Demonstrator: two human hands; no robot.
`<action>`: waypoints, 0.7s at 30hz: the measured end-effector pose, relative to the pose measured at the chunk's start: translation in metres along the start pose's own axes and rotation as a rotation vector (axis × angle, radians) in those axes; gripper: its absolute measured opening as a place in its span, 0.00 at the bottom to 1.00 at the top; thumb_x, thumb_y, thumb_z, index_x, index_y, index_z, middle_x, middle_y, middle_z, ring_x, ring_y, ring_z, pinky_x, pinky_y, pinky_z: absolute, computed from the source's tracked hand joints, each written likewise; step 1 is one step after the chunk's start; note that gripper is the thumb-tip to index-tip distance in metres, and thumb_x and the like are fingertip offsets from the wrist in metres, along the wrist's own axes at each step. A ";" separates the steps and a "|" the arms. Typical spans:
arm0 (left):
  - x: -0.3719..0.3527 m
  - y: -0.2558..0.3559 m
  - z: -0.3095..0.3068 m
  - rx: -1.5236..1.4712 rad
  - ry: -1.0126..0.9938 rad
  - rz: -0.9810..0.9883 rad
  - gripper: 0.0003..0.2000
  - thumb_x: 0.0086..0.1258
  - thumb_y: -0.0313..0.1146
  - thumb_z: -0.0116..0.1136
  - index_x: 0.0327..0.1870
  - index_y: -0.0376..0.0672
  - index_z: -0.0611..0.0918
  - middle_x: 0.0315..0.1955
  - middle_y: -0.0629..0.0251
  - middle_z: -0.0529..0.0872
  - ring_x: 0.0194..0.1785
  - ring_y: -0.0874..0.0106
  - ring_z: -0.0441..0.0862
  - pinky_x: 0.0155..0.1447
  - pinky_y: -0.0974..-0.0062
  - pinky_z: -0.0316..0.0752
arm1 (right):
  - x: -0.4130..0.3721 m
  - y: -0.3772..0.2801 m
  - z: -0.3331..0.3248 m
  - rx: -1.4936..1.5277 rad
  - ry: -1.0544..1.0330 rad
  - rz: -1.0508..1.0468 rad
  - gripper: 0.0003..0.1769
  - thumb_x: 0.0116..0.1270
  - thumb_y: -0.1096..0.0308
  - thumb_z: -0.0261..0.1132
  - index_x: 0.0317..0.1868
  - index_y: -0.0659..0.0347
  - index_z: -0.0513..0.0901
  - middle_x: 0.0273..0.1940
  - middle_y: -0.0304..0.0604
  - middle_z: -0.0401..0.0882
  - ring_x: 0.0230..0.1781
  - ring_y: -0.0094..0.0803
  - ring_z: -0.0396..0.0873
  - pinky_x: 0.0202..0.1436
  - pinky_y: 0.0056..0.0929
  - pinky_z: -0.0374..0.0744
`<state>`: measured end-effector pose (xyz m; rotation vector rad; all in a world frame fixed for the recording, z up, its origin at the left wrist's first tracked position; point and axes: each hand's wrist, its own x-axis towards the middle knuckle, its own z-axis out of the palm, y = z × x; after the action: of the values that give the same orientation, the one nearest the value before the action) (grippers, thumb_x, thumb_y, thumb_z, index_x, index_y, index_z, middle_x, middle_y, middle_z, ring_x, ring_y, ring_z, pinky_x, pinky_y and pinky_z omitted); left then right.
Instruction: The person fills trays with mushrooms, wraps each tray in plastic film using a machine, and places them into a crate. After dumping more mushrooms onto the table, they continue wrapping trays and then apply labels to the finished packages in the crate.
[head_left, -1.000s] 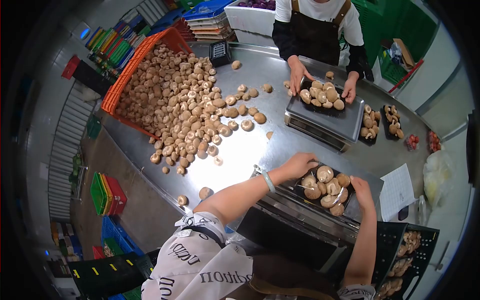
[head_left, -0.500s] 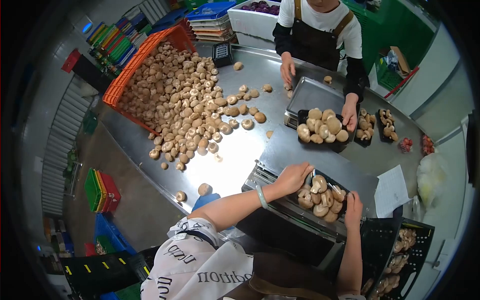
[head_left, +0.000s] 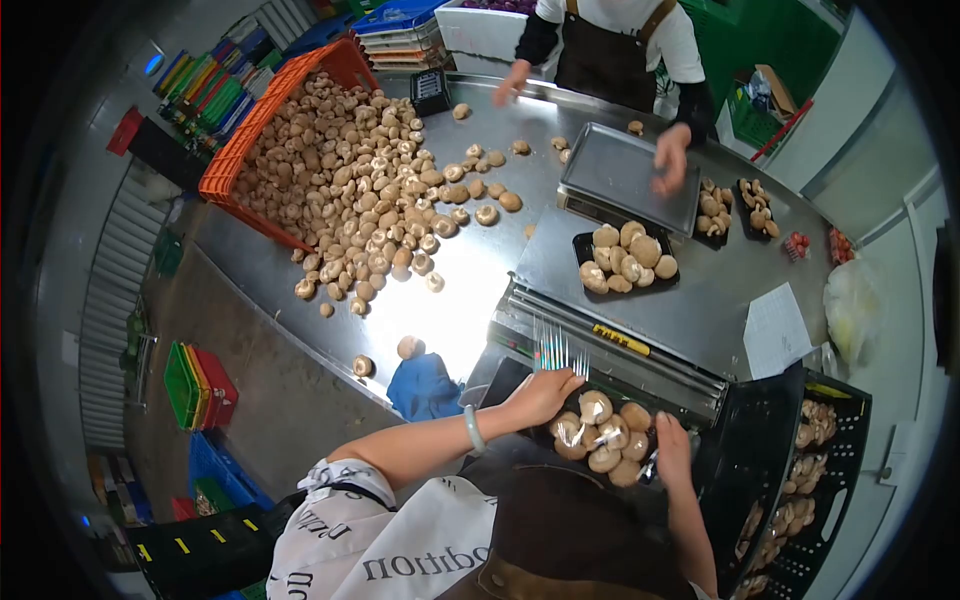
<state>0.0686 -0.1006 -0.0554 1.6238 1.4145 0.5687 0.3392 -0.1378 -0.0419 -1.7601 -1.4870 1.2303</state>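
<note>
A tray of mushrooms (head_left: 604, 433) is in front of my body, with shiny clear film over its brown caps. My left hand (head_left: 546, 396), with a pale bracelet on the wrist, grips the tray's left end and the film there. At the opposite end, my right hand (head_left: 674, 452) holds the tray, fingers against its side. Just beyond them lies the wrapping machine (head_left: 660, 368), with a metal roller and a yellow label. An unwrapped tray of mushrooms (head_left: 626, 258) rests on the table past the machine.
An orange crate (head_left: 222, 178) spills loose mushrooms (head_left: 350, 190) over the steel table (head_left: 470, 345). Opposite, a co-worker's hand (head_left: 672, 160) is above a scale (head_left: 625, 172). A blue cloth (head_left: 424, 388) lies at the near edge. A black crate (head_left: 840, 470) of packed mushrooms stands at right.
My hands have drawn the filmed tray off the machine toward my body. The co-worker has set the other tray on the table and let go, and both the co-worker's hands have moved away.
</note>
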 end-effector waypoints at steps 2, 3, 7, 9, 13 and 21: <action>0.005 -0.034 0.025 0.114 0.047 0.026 0.19 0.76 0.45 0.48 0.33 0.35 0.75 0.23 0.43 0.78 0.32 0.44 0.78 0.37 0.51 0.70 | 0.000 0.027 0.021 -0.077 0.109 -0.049 0.21 0.75 0.55 0.52 0.40 0.69 0.78 0.34 0.59 0.80 0.37 0.55 0.79 0.43 0.43 0.74; 0.006 -0.048 0.036 0.218 0.083 0.079 0.18 0.75 0.46 0.49 0.32 0.37 0.75 0.22 0.47 0.80 0.30 0.46 0.79 0.35 0.52 0.73 | 0.002 0.042 0.032 -0.087 0.168 -0.068 0.22 0.75 0.55 0.52 0.40 0.69 0.78 0.33 0.60 0.80 0.36 0.57 0.78 0.42 0.45 0.74; -0.003 -0.042 0.041 0.364 0.253 0.060 0.17 0.72 0.47 0.53 0.38 0.39 0.74 0.18 0.52 0.81 0.23 0.50 0.80 0.27 0.56 0.74 | 0.002 0.071 0.046 -0.074 0.211 0.066 0.18 0.73 0.58 0.57 0.38 0.69 0.77 0.25 0.51 0.77 0.27 0.42 0.77 0.32 0.35 0.72; -0.012 -0.042 0.036 0.348 0.332 0.017 0.18 0.70 0.47 0.57 0.44 0.40 0.72 0.18 0.54 0.81 0.23 0.52 0.81 0.27 0.57 0.74 | -0.010 0.078 0.040 0.164 0.201 0.310 0.16 0.72 0.59 0.59 0.37 0.67 0.76 0.22 0.43 0.74 0.24 0.28 0.74 0.28 0.28 0.70; -0.031 -0.042 0.033 0.050 0.307 -0.040 0.11 0.69 0.35 0.60 0.42 0.40 0.73 0.24 0.55 0.80 0.30 0.54 0.80 0.35 0.61 0.72 | -0.026 0.088 0.055 0.369 0.304 0.156 0.10 0.70 0.67 0.62 0.44 0.64 0.72 0.23 0.34 0.72 0.25 0.16 0.68 0.28 0.20 0.66; -0.032 -0.040 0.014 -0.214 0.362 0.021 0.06 0.71 0.29 0.55 0.41 0.39 0.71 0.19 0.66 0.70 0.23 0.77 0.68 0.29 0.76 0.64 | -0.092 0.050 0.016 0.774 0.527 0.117 0.07 0.72 0.74 0.57 0.47 0.59 0.70 0.20 0.28 0.63 0.15 0.12 0.56 0.18 0.16 0.55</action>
<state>0.0503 -0.1366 -0.0890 1.4126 1.5341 1.0313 0.3509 -0.2407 -0.0634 -1.4626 -0.5043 1.0699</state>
